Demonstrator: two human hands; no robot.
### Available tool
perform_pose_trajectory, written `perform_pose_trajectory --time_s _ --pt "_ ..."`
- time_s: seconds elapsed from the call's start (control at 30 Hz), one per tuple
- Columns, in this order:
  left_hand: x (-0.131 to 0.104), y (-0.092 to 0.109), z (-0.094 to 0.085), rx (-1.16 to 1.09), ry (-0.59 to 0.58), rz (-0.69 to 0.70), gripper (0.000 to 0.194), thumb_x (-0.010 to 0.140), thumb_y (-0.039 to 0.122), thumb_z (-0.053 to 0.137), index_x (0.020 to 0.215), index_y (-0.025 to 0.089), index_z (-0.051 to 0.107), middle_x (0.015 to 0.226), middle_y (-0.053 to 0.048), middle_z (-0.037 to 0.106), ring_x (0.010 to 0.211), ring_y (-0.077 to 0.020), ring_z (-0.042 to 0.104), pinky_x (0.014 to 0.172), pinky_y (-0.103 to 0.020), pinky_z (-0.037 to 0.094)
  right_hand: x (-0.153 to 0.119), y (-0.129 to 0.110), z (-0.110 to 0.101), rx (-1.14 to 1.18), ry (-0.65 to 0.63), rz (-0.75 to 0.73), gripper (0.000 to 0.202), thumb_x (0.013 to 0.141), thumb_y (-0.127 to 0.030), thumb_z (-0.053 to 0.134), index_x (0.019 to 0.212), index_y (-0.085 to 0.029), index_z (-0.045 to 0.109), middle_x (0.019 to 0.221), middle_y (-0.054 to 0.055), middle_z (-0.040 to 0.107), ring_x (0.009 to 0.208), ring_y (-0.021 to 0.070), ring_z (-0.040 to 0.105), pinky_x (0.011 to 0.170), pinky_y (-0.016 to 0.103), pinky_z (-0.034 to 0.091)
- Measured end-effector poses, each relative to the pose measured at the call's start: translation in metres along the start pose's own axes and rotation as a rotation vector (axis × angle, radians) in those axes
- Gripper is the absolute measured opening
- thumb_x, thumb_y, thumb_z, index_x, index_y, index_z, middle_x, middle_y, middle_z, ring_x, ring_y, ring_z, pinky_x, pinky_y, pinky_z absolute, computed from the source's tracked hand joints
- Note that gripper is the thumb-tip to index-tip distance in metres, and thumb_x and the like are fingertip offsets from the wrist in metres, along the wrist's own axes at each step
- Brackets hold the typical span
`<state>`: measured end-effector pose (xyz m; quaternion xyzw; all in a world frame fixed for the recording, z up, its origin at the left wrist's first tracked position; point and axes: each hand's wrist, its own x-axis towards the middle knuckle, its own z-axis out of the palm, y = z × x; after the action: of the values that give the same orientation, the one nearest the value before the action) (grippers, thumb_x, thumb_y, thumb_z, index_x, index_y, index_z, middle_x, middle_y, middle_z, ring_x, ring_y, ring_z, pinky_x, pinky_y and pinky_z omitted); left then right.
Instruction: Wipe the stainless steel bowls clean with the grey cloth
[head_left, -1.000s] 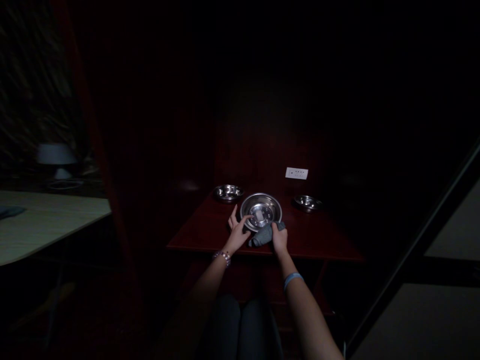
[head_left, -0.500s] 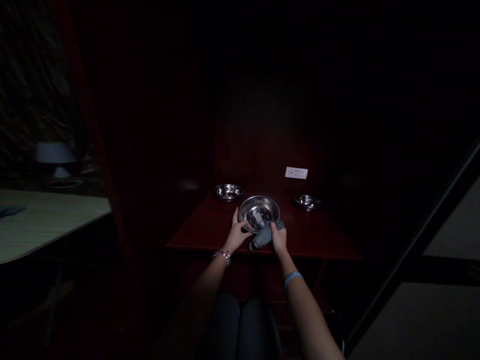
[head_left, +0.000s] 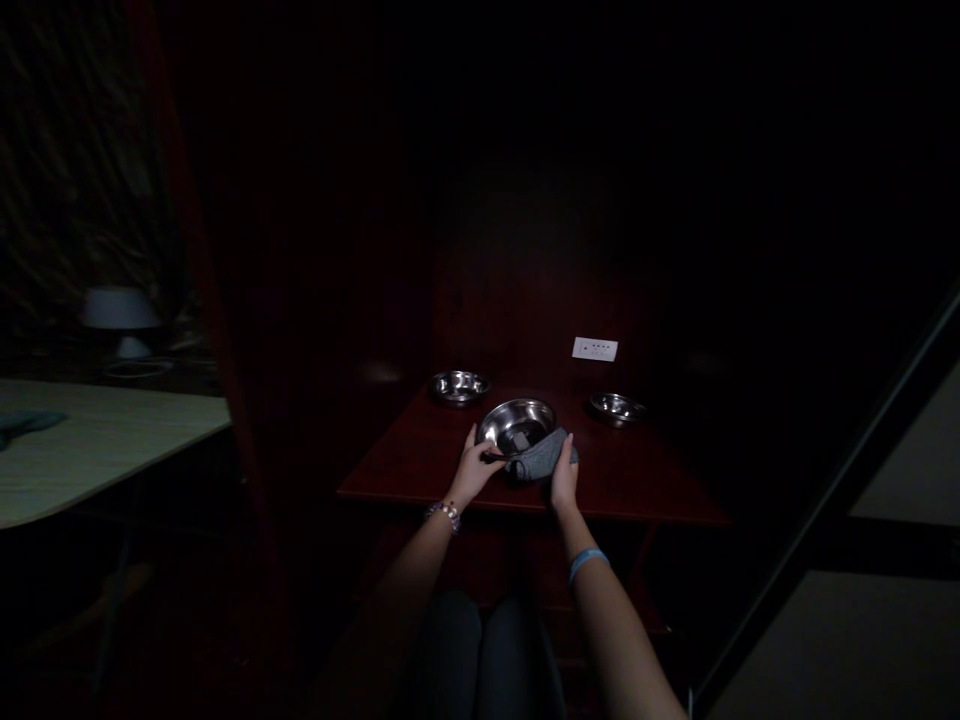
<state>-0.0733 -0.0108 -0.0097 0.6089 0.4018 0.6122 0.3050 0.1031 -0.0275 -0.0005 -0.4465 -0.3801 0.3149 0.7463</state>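
A shiny metal bowl is held over the front half of the dark red table, its inside facing up and a pale patch visible at its bottom. My left hand grips the bowl's left rim, thumb over the edge. My right hand is closed on a grey cloth, which lies against the bowl's near right side. Part of the bowl's rim is hidden behind the cloth.
Two more metal bowls stand farther back, one bowl at left and another bowl at right. A white socket panel is on the back wall. At far left are a pale table and a lamp.
The cloth has shifted from the inner near edge to the outer right side of the bowl, and my right hand turned with it. The bowl now tilts flatter.
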Motion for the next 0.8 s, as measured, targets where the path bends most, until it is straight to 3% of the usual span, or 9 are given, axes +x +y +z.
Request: perform_pose_trajectory --time_s 0.1,0.23,0.37,0.53,0.7,0.8 --pt "0.004 -0.001 -0.002 -0.041 0.013 0.011 0.027 0.062 0.033 0.080 0.073 0.013 0.066 0.149 -0.014 0.039 0.133 -0.0272 0.044 0.114 -0.041 0.030 0.003 0.004 -0.001 0.029 0.039 0.035 0.065 0.086 -0.067 0.034 0.111 -0.015 0.064 0.115 0.012 0.069 0.103 0.0196 0.066 0.084 0.028 0.052" --pt "0.008 0.003 -0.005 -0.097 -0.033 -0.030 0.030 0.065 0.042 0.079 0.074 0.014 0.070 0.128 -0.013 0.060 0.136 -0.0270 0.040 0.117 -0.042 0.024 0.003 0.008 -0.001 -0.041 0.000 0.033 0.062 0.086 -0.065 0.036 0.108 -0.015 0.066 0.110 0.010 0.071 0.100 0.0191 0.066 0.083 0.027 0.051" --pt "0.004 0.014 -0.007 -0.255 -0.177 -0.194 0.041 0.065 0.048 0.078 0.090 0.016 0.074 0.136 -0.012 0.057 0.126 -0.0302 0.052 0.104 -0.045 0.045 0.001 0.008 -0.001 -0.122 -0.089 0.005 0.061 0.084 -0.065 0.041 0.102 -0.014 0.068 0.105 0.010 0.072 0.097 0.0203 0.066 0.081 0.026 0.049" --pt "-0.001 0.024 -0.010 -0.379 -0.185 -0.315 0.051 0.063 0.050 0.080 0.102 0.018 0.073 0.140 -0.013 0.053 0.118 -0.0309 0.059 0.092 -0.042 0.054 0.001 0.007 -0.002 -0.186 -0.160 0.029 0.063 0.082 -0.068 0.043 0.095 -0.012 0.069 0.094 0.011 0.073 0.090 0.0212 0.066 0.076 0.026 0.048" --pt "-0.002 0.032 -0.010 -0.377 -0.331 -0.289 0.055 0.069 0.059 0.072 0.099 0.014 0.072 0.105 -0.014 0.073 0.093 -0.0265 0.070 0.086 -0.043 0.057 0.000 0.006 -0.002 -0.222 -0.228 0.019 0.062 0.081 -0.069 0.045 0.088 -0.013 0.070 0.087 0.010 0.073 0.085 0.0215 0.066 0.074 0.026 0.048" --pt "-0.003 0.034 -0.009 -0.375 -0.359 -0.286 0.054 0.069 0.063 0.069 0.089 0.013 0.072 0.088 -0.011 0.075 0.083 -0.0250 0.071 0.085 -0.043 0.058 -0.002 0.004 -0.001 -0.234 -0.238 0.007 0.059 0.081 -0.068 0.045 0.084 -0.015 0.070 0.084 0.009 0.073 0.083 0.0211 0.067 0.075 0.026 0.048"
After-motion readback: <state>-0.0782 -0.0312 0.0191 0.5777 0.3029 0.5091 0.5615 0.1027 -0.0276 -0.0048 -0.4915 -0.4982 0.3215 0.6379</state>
